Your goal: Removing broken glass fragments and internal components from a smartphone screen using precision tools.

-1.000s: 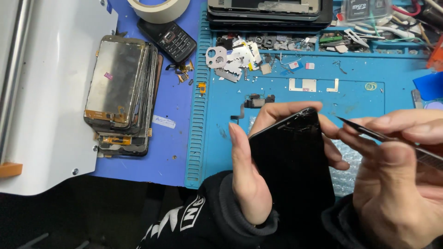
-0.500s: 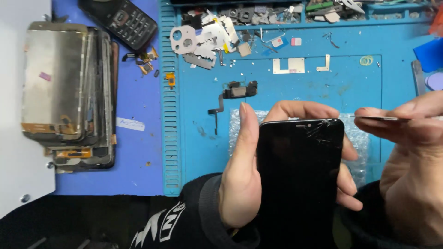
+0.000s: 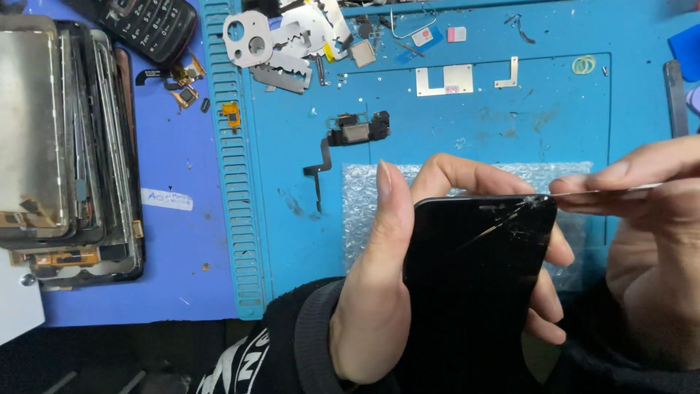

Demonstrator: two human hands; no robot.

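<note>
One black phone (image 3: 477, 284) with a cracked screen is held upright at 5 o'clock in the frame, cracks spread near its top right corner. It is wrapped by the left hand (image 3: 379, 292): thumb along the left edge, four fingers (image 3: 543, 306) seen curling round the right edge. One thin flat metal blade (image 3: 620, 192) is pinched in the right hand (image 3: 649, 241) at 3 o'clock, its tip touching the cracked corner. Both hands are closed on what they hold.

One sheet of bubble wrap (image 3: 467, 175) is seen under the phone on one light blue work mat (image 3: 292, 219) on the table. One small flex cable part (image 3: 350, 138) lies at 12 o'clock from the left thumb. One pile of metal shields and plates (image 3: 284, 44) sits at 11 o'clock. Two flat silver brackets (image 3: 445, 79) lie at 12 o'clock. One stack of old screens (image 3: 65, 146) is at 9 o'clock, exact count cannot be told. One black keypad phone (image 3: 149, 25) is at the top left.
</note>
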